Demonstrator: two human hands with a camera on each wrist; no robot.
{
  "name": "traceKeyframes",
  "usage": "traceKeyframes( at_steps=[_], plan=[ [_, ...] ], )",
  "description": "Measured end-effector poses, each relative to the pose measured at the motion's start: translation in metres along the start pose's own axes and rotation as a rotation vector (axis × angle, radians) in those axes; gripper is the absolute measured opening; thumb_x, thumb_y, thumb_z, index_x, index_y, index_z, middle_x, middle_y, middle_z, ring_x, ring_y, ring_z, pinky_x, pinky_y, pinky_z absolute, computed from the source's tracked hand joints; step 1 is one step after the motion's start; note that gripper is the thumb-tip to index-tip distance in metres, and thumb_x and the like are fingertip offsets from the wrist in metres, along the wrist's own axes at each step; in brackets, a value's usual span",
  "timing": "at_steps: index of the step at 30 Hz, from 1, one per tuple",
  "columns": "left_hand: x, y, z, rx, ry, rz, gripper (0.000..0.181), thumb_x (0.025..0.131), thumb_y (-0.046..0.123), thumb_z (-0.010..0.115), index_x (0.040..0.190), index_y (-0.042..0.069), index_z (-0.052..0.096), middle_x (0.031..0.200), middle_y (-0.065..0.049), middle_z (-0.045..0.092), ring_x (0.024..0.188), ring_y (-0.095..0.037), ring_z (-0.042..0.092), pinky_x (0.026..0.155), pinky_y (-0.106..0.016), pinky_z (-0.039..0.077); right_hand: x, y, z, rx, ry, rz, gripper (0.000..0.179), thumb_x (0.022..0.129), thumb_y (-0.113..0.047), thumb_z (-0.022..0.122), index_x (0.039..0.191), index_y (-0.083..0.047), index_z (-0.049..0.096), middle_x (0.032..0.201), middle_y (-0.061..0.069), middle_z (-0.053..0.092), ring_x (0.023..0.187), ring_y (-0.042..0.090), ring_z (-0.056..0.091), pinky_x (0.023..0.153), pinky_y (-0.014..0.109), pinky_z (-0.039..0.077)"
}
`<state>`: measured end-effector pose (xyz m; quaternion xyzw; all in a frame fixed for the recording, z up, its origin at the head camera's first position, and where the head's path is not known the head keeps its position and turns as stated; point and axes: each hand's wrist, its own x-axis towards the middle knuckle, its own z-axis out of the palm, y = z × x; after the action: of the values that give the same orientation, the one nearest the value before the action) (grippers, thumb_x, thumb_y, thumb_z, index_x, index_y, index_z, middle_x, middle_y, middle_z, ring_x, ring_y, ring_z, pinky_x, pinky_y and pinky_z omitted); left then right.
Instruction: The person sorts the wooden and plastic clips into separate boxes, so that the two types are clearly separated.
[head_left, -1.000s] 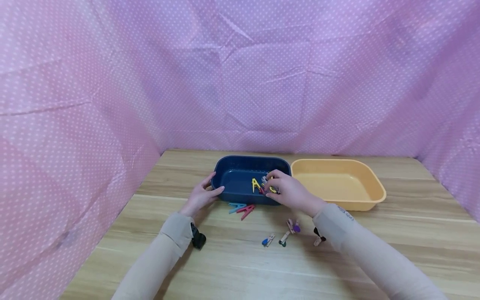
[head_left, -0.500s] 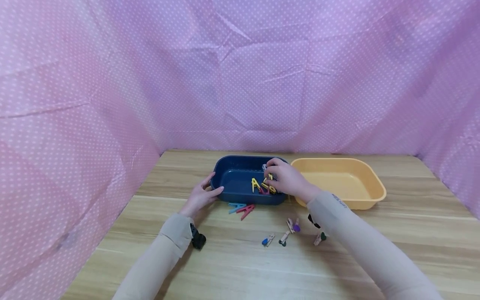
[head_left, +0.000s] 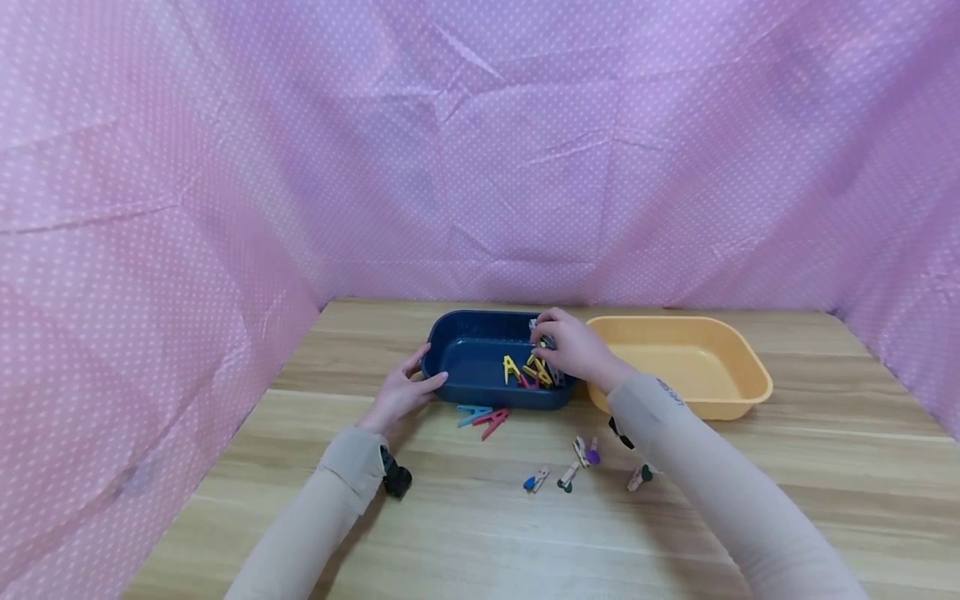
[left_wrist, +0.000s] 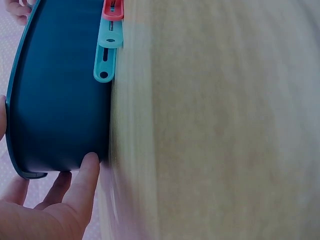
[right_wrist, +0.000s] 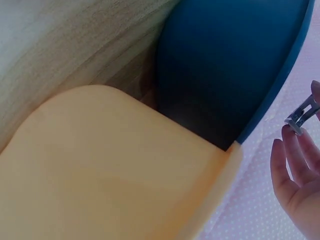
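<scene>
My left hand (head_left: 401, 392) touches the left end of a navy bin (head_left: 465, 397), thumb at the front and fingers spread along the end wall. Over the bin's right part is my right hand (head_left: 576, 348), its thumb and fingertips pinching a small grey clothespin (right_wrist: 301, 114), plain in the right wrist view. Beneath that hand lie several clothespins: a yellow clothespin (head_left: 511, 370), more yellow ones and a red clothespin (head_left: 528, 382). The hand partly hides this pile. Light blue clothespins (left_wrist: 104, 65) and a red one lie against the bin's front, outside it.
A yellow bin (head_left: 675, 408) stands against the navy bin's right side. Nearer on the wooden table (head_left: 465, 533) lie several small wooden clothespins, among them one with a blue piece (head_left: 537, 480) and one with a purple piece (head_left: 592, 455). Pink dotted cloth (head_left: 480, 183) hangs behind.
My right hand has shifted back and slightly right inside the navy bin, uncovering more of the yellow and red clothespins. The left hand has stayed at the bin's left end.
</scene>
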<state>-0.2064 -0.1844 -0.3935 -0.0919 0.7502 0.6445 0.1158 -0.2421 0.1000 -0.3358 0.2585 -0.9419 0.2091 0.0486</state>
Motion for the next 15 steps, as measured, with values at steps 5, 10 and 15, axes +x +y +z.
traceKeyframes(
  at_steps=[5,10,15],
  plan=[
    [0.0018,0.0022,0.0012,0.014,-0.01,0.012,0.073,0.088,0.023,0.068,0.148,0.033,0.029,0.154,-0.013,0.024,0.117,-0.022,0.054,0.1,-0.035,0.046,0.0013,0.0026,0.0017,0.0,0.015,0.009,0.02,0.087,-0.019,0.069,0.103,-0.006,0.071,0.123,0.015,0.055,0.111,0.032,0.056,0.1,0.047,0.045],
    [0.0012,0.0007,-0.0006,0.004,-0.013,0.018,0.072,0.088,0.022,0.068,0.148,0.032,0.029,0.154,-0.013,0.024,0.117,-0.022,0.054,0.1,-0.036,0.046,0.0016,0.0041,0.0039,-0.035,-0.027,0.028,0.035,0.088,-0.024,0.068,0.119,-0.008,0.066,0.134,0.017,0.052,0.122,0.035,0.051,0.105,0.049,0.04],
    [0.0016,-0.0011,-0.0016,0.0,-0.016,0.019,0.072,0.088,0.021,0.068,0.148,0.032,0.03,0.153,-0.012,0.025,0.116,-0.021,0.054,0.1,-0.036,0.046,-0.0002,0.0056,0.0052,-0.012,-0.014,0.034,0.037,0.087,-0.023,0.069,0.12,-0.006,0.064,0.133,0.018,0.051,0.121,0.034,0.051,0.104,0.049,0.042]
  ],
)
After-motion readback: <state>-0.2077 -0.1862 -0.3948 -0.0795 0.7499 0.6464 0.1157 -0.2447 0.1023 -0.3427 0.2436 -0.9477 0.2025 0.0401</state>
